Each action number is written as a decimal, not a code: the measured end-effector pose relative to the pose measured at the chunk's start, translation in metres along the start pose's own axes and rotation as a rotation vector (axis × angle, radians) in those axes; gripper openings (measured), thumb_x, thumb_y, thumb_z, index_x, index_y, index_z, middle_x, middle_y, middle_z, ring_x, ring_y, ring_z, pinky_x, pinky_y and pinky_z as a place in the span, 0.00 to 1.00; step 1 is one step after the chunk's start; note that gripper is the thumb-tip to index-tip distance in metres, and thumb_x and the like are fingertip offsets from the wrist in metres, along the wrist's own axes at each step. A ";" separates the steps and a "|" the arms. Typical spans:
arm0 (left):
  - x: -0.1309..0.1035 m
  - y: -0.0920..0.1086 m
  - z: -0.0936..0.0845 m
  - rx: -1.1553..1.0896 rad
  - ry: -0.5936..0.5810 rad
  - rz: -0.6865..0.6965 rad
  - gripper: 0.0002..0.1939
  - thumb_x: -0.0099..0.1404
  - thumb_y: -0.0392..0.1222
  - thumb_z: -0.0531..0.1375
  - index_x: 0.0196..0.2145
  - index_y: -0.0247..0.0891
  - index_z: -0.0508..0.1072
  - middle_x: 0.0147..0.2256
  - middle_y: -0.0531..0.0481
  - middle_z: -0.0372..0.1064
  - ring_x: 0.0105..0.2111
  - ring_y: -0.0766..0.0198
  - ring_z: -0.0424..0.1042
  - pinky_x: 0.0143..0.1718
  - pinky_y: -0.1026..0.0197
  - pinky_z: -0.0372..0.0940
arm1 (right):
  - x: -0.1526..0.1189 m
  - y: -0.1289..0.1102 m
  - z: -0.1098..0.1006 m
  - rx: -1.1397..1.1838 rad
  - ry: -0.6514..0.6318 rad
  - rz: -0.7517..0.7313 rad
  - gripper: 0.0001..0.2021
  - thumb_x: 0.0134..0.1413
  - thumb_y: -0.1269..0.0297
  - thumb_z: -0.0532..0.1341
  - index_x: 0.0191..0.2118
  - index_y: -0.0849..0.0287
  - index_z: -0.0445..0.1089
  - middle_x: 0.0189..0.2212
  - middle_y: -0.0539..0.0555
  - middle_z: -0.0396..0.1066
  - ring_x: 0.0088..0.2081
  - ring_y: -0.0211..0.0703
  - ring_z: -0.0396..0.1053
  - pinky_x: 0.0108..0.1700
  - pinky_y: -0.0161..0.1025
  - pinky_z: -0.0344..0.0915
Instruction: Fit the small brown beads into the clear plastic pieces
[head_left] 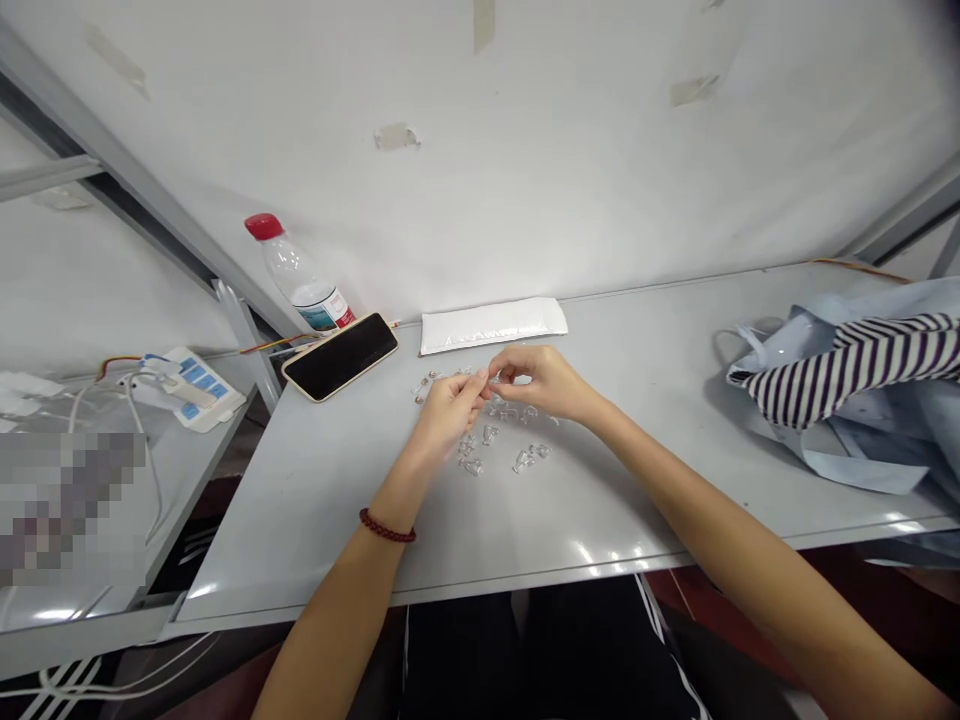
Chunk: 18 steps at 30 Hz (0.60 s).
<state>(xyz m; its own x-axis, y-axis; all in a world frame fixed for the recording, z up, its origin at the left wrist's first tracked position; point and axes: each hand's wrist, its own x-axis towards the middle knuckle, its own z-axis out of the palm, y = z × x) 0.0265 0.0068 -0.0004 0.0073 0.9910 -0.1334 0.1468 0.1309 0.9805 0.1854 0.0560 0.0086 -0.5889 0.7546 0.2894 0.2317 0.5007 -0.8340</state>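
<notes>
Both hands meet over the middle of the grey table, fingertips almost touching. My left hand (448, 408), with a dark red braided bracelet (387, 527) on its wrist, is closed in a pinch; what lies between its fingers is too small to make out. My right hand (544, 382) also pinches, thumb against forefinger, at the same spot, and its contents cannot be seen clearly. Beneath and in front of the hands lie several small clear plastic pieces (523, 460). A few small pieces with metallic-looking ends (430, 377) lie behind my left hand, partly covered by it.
A white packet (493, 326) lies along the wall behind the hands. To the left are a black-screened phone (341, 358) and a red-capped bottle (304, 275). A light blue bag with a striped band (840, 375) sits at right. Cables and a power strip (184, 385) occupy the left shelf.
</notes>
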 end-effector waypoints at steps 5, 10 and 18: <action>0.001 -0.007 0.005 0.557 0.211 0.411 0.18 0.67 0.44 0.51 0.22 0.35 0.67 0.16 0.56 0.53 0.19 0.69 0.53 0.24 0.62 0.48 | 0.001 0.001 -0.002 -0.009 -0.012 0.035 0.07 0.46 0.74 0.58 0.31 0.62 0.72 0.28 0.50 0.72 0.28 0.35 0.66 0.32 0.35 0.62; 0.000 -0.007 0.006 0.614 0.330 0.469 0.18 0.65 0.44 0.52 0.20 0.37 0.64 0.16 0.56 0.55 0.19 0.69 0.53 0.25 0.62 0.49 | 0.004 0.010 -0.005 -0.190 0.012 0.022 0.07 0.46 0.74 0.59 0.32 0.63 0.73 0.29 0.52 0.70 0.28 0.36 0.65 0.33 0.35 0.61; 0.003 0.011 -0.012 -0.601 -0.009 -0.136 0.07 0.57 0.39 0.54 0.23 0.37 0.61 0.18 0.60 0.46 0.14 0.75 0.40 0.14 0.67 0.38 | 0.007 0.048 -0.022 -0.440 0.119 0.033 0.06 0.53 0.70 0.58 0.35 0.63 0.72 0.32 0.55 0.70 0.30 0.39 0.65 0.36 0.37 0.61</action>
<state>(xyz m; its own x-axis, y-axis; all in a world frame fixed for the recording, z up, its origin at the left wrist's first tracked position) 0.0166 0.0110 0.0113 0.0362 0.9645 -0.2616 -0.4364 0.2507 0.8641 0.2092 0.0943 -0.0190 -0.4883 0.8037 0.3400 0.5709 0.5889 -0.5721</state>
